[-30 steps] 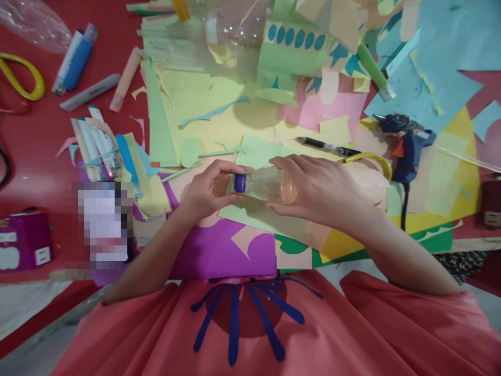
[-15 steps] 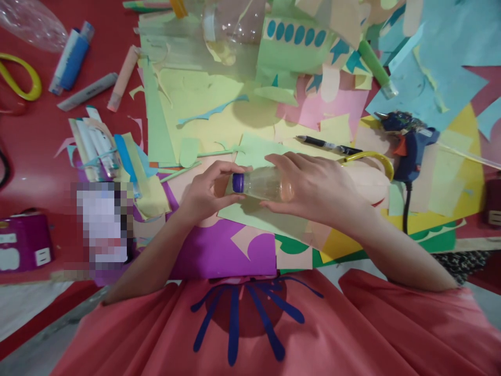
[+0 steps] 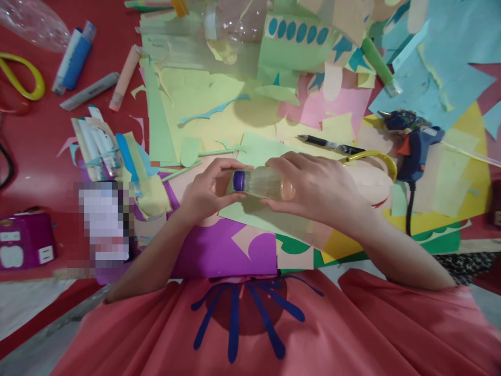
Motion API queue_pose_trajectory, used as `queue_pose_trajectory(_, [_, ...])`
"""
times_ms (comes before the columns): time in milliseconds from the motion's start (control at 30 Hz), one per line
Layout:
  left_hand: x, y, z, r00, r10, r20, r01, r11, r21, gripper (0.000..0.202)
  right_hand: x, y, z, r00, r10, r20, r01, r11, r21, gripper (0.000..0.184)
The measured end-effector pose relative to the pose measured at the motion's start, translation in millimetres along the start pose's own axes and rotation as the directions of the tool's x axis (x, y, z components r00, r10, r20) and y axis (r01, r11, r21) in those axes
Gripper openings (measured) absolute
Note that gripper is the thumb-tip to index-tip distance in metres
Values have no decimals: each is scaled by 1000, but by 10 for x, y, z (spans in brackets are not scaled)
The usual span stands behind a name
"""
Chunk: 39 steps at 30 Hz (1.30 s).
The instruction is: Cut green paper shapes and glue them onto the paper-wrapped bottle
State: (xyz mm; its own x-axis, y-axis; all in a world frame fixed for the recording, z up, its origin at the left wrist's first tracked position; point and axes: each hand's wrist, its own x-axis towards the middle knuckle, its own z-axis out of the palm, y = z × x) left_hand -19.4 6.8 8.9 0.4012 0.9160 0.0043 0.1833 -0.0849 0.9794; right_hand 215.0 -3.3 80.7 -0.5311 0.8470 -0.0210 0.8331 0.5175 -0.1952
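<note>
A small clear plastic bottle (image 3: pixel 263 183) lies sideways between my hands, its purple cap (image 3: pixel 238 181) pointing left. My right hand (image 3: pixel 315 183) grips the body and base from the right, with the palm hiding the far end. Thumb and fingers of my left hand (image 3: pixel 207 189) curve around the cap end, one on either side; firm contact is hard to make out. Under the bottle lies a pale green paper sheet (image 3: pixel 250 149). A black pen (image 3: pixel 326 144) and a yellow scissors handle (image 3: pixel 376 155) rest just beyond my right hand.
A blue glue gun (image 3: pixel 417 151) with a cord lies to the right. Markers (image 3: pixel 92 141), a phone-like blurred object (image 3: pixel 105 224) and a purple box (image 3: pixel 27 240) sit left. Paper scraps cover the middle; a larger clear bottle (image 3: pixel 235 28) lies at the back.
The bottle has rolled or tipped very slightly in my hands, its cap showing a little more end-on. Both hands stay in place; the view shifts slightly.
</note>
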Motion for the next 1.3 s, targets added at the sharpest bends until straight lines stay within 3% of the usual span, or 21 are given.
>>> queue_pose_trajectory(200, [14,44,-31,998,60,24,-57,995,-86,49,24,-7,-9,1000,28,14,-27,999,-34,45])
queue_pose_trajectory(300, [30,71,-29,996,46,-80,-57,989,-138,33,27,-12,-27,999,29,33,-27,998,-61,42])
queue_pose_trajectory(433, [53,75,-5,977,29,-211,-33,999,-15,26,27,-14,-25,999,23,25,-22,997,-69,42])
queue_pose_trajectory(733, [87,44,-32,978,140,-154,-108,973,203,20,-2,-21,-5,999,-35,-10,34,997,-73,42])
queue_pose_trajectory(967, [83,48,-57,971,179,-156,-148,970,193,18,13,30,-38,989,-130,-65,122,985,-120,42])
queue_pose_trajectory(1300, [83,44,-63,955,265,-131,-232,947,222,11,60,97,-123,977,-214,15,214,963,-167,41])
